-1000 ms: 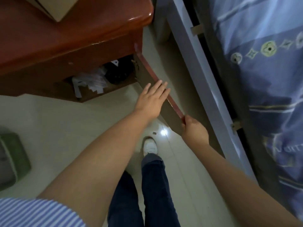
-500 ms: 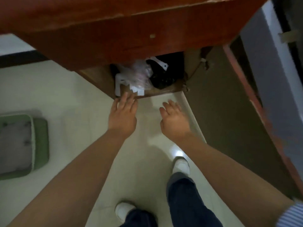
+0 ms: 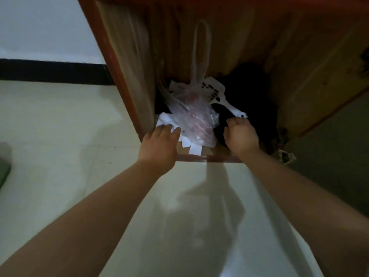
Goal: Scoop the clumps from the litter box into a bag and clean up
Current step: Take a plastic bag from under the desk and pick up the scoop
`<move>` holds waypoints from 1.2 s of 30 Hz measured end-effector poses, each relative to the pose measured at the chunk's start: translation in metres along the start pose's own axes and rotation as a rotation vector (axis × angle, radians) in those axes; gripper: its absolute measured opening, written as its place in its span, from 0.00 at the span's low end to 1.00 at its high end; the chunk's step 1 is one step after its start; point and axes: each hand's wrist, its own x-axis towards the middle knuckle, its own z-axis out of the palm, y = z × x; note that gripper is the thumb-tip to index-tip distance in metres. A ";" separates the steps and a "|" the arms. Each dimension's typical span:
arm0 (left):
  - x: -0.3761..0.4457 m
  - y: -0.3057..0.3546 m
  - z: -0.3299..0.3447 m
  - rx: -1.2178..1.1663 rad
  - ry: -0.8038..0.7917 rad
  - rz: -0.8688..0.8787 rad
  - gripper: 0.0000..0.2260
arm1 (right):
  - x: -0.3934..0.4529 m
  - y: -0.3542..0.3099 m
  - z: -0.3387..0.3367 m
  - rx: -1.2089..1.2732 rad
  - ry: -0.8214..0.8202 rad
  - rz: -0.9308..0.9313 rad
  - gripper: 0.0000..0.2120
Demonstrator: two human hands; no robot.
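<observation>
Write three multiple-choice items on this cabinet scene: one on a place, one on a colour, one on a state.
1. Where does the plastic bag lie?
A. inside the open cabinet
B. on the floor tiles
C. on top of the cabinet

2. What colour is the slotted scoop?
A. green
B. white
C. red

3. How is the right hand?
A. flat on the floor
B. raised overhead
C. curled on something dark in the cabinet

Answers:
1 A, the bag sits among white papers on the cabinet's bottom shelf.
2 B, its slotted head and handle show white.
3 C, its fingers are bent around dark material below the scoop handle.
</observation>
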 end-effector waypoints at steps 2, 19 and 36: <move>0.011 0.006 0.007 -0.108 -0.041 -0.060 0.25 | 0.019 0.012 0.007 0.004 -0.009 0.016 0.15; 0.071 0.061 0.037 -0.040 -0.176 -0.115 0.19 | 0.084 0.056 0.037 -0.018 -0.255 0.218 0.15; 0.036 0.032 -0.021 -0.381 0.317 0.062 0.10 | 0.065 0.006 -0.040 0.108 -0.125 0.092 0.16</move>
